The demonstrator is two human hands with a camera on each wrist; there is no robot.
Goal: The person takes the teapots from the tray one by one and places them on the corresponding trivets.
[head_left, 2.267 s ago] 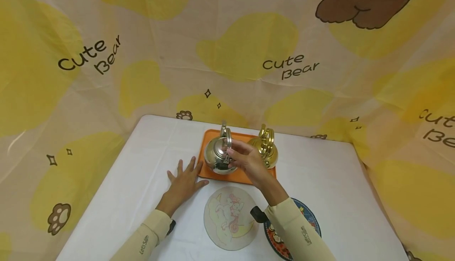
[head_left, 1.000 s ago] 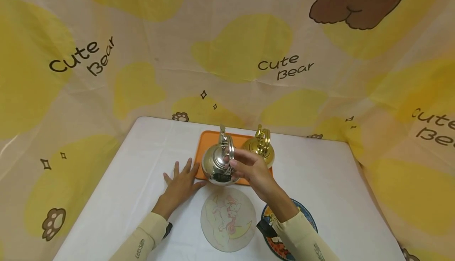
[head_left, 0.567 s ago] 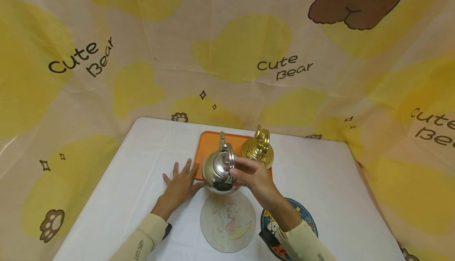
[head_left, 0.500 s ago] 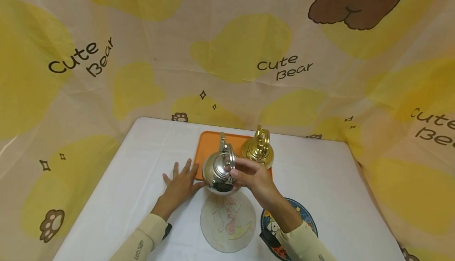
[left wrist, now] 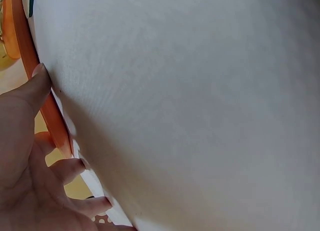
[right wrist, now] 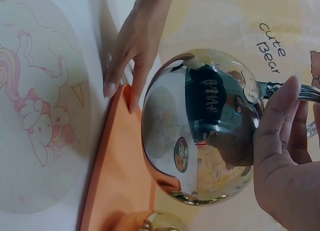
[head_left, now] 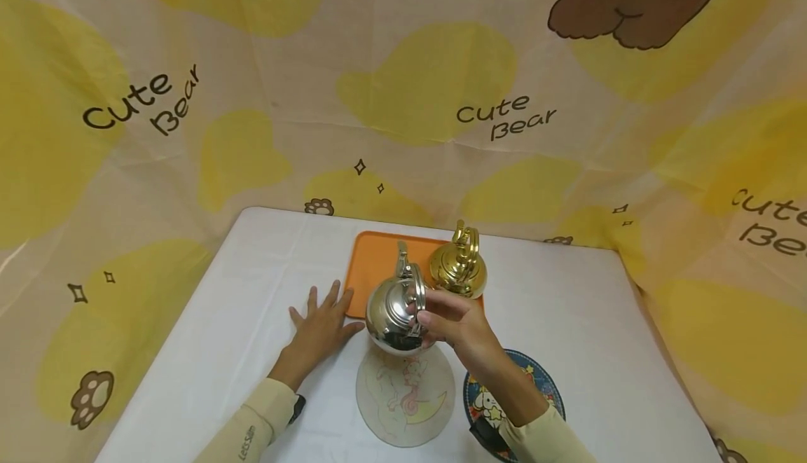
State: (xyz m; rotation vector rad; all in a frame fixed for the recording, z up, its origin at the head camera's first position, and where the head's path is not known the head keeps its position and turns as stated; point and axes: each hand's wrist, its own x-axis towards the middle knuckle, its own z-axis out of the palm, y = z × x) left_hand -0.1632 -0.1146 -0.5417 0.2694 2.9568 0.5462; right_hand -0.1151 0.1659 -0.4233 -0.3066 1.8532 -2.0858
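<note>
Since 2.3 s ago, the round silver metal teapot (head_left: 395,316) has been coming off the flat orange plastic tray (head_left: 376,264) toward the person; it is now hanging in the air over the tray's near edge and the far rim of the pale round mat printed with a pink unicorn (head_left: 405,394).

Largest to smallest: 1 table under a white cloth (head_left: 221,337) is standing before a draped yellow-and-cream "Cute Bear" curtain (head_left: 403,85) that is closing off the room on 3 sides. On the table 1 tray is lying, then 2 round mats: the unicorn one and, just to its right, a dark blue cartoon-printed mat (head_left: 536,386), partly hidden by the right sleeve. Of the 2 teapots, the round gold metal teapot (head_left: 459,267) is sitting upright on the tray's right end.

The right hand (head_left: 457,323) is curling its fingers around the silver teapot's handle. The left hand (head_left: 324,323) is lying flat with fingers spread on the cloth, thumb touching the tray's left edge.
</note>
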